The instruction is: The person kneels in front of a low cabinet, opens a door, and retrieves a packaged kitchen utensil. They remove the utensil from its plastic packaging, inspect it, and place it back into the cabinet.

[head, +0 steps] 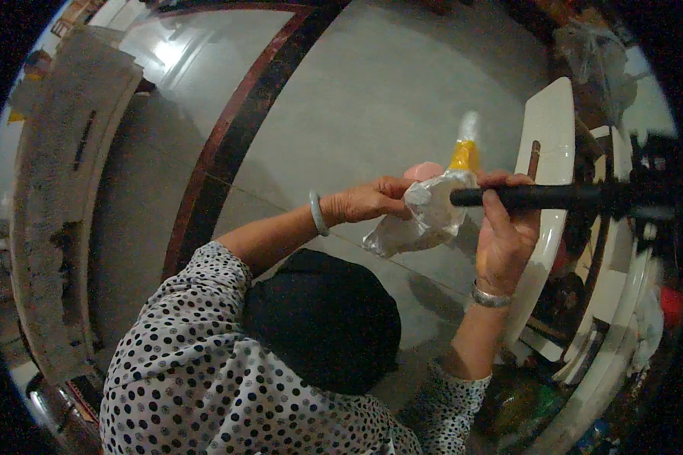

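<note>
My left hand, with a pale bangle at its wrist, pinches the edge of a crumpled, whitish translucent plastic bag. A pink rounded thing shows just beyond its fingertips. At the right, my right hand, wearing a silver-coloured band, is closed around a black rod-like handle, thumb over it. The handle's rounded end lies over the bag. Past the bag, a yellow wrapped part with a whitish tip sticks out; whether it joins the bag is unclear.
Grey floor tiles lie below, crossed by a dark red and black strip. A cream-coloured curved panel stands close at the right, with cluttered shelf-like parts behind. A long grey bench-like piece runs down the left.
</note>
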`<state>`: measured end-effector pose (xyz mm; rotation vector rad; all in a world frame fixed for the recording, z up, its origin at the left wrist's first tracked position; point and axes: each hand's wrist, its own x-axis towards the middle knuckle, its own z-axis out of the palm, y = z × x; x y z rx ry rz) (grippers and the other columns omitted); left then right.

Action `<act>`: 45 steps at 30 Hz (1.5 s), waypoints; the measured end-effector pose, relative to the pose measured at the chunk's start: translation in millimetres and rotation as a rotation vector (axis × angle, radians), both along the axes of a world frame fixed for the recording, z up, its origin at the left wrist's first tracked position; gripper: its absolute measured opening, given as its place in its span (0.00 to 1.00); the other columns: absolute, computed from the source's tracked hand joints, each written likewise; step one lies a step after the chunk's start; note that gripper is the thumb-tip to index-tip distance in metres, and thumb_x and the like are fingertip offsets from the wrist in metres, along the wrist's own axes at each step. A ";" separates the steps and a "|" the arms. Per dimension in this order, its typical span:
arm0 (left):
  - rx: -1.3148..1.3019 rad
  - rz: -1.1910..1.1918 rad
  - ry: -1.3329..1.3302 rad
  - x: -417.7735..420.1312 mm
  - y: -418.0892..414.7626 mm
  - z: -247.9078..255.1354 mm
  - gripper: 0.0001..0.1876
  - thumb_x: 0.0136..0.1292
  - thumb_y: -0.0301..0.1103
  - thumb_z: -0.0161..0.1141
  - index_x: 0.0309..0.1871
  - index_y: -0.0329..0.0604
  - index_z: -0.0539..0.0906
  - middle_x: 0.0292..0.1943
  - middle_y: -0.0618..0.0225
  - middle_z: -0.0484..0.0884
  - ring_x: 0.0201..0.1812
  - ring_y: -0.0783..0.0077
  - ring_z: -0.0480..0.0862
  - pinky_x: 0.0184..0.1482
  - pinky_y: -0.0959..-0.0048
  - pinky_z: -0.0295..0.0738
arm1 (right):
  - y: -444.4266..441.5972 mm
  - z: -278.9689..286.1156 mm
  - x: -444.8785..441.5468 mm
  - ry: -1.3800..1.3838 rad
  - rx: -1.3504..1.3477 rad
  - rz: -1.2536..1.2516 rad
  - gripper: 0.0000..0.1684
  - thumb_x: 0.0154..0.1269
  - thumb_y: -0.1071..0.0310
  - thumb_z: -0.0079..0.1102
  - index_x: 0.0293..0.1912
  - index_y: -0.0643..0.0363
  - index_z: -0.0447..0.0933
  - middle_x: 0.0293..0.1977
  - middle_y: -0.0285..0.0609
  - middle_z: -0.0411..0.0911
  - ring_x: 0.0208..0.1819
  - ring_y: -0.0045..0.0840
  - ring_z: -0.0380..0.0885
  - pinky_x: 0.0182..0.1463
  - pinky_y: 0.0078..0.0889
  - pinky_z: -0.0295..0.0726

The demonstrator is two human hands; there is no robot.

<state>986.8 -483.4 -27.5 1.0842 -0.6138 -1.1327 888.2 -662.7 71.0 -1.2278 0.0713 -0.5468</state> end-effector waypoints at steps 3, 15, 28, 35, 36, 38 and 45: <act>0.010 0.004 -0.006 0.1 1.6 -6.5 0.22 0.62 0.28 0.57 0.61 0.37 0.74 0.53 0.70 0.81 0.55 0.74 0.77 0.61 0.70 0.69 | 2.9 -13.6 7.6 0.001 -0.134 0.004 0.15 0.61 0.83 0.56 0.47 0.59 0.71 0.42 0.45 0.77 0.49 0.30 0.75 0.60 0.38 0.71; -0.095 0.012 0.047 -0.3 -8.3 -6.8 0.29 0.60 0.30 0.60 0.65 0.37 0.69 0.58 0.67 0.77 0.59 0.73 0.74 0.63 0.69 0.66 | -6.9 -29.5 -14.8 0.443 -0.222 -0.031 0.17 0.55 0.69 0.71 0.43 0.59 0.75 0.37 0.33 0.76 0.40 0.20 0.74 0.49 0.23 0.73; 0.008 -0.076 -0.047 -6.1 -25.1 32.0 0.31 0.63 0.48 0.62 0.62 0.36 0.71 0.54 0.63 0.76 0.58 0.71 0.72 0.62 0.71 0.64 | -16.6 -42.0 -24.0 0.554 -0.366 0.116 0.18 0.52 0.72 0.70 0.44 0.61 0.77 0.38 0.36 0.80 0.41 0.21 0.78 0.48 0.26 0.77; -0.006 -0.137 -0.046 -6.9 -35.1 29.0 0.31 0.66 0.44 0.60 0.66 0.35 0.66 0.59 0.64 0.74 0.61 0.70 0.70 0.66 0.68 0.60 | -5.0 -20.8 -21.3 0.702 -0.570 0.180 0.18 0.51 0.73 0.63 0.44 0.65 0.76 0.35 0.45 0.80 0.38 0.30 0.80 0.44 0.33 0.79; 0.007 -0.122 -0.069 -7.9 -33.9 30.1 0.29 0.66 0.45 0.59 0.64 0.36 0.69 0.59 0.62 0.75 0.61 0.70 0.70 0.65 0.68 0.61 | -2.4 -13.6 -21.3 0.709 -0.584 0.176 0.17 0.51 0.73 0.63 0.44 0.65 0.76 0.34 0.45 0.80 0.37 0.31 0.80 0.43 0.34 0.79; 0.010 -0.103 -0.135 -9.0 -32.7 38.3 0.27 0.67 0.45 0.59 0.63 0.36 0.70 0.58 0.61 0.76 0.59 0.69 0.71 0.65 0.67 0.61 | -0.9 -8.8 -20.9 0.720 -0.622 0.176 0.17 0.51 0.73 0.62 0.43 0.65 0.75 0.32 0.47 0.79 0.36 0.33 0.80 0.41 0.36 0.78; -0.053 0.029 -0.500 -10.6 -33.1 34.3 0.24 0.68 0.44 0.57 0.61 0.40 0.73 0.55 0.57 0.78 0.55 0.61 0.75 0.64 0.63 0.61 | -0.9 -34.6 -23.0 0.596 -0.627 0.120 0.17 0.53 0.73 0.60 0.43 0.67 0.71 0.34 0.52 0.76 0.34 0.38 0.79 0.38 0.38 0.78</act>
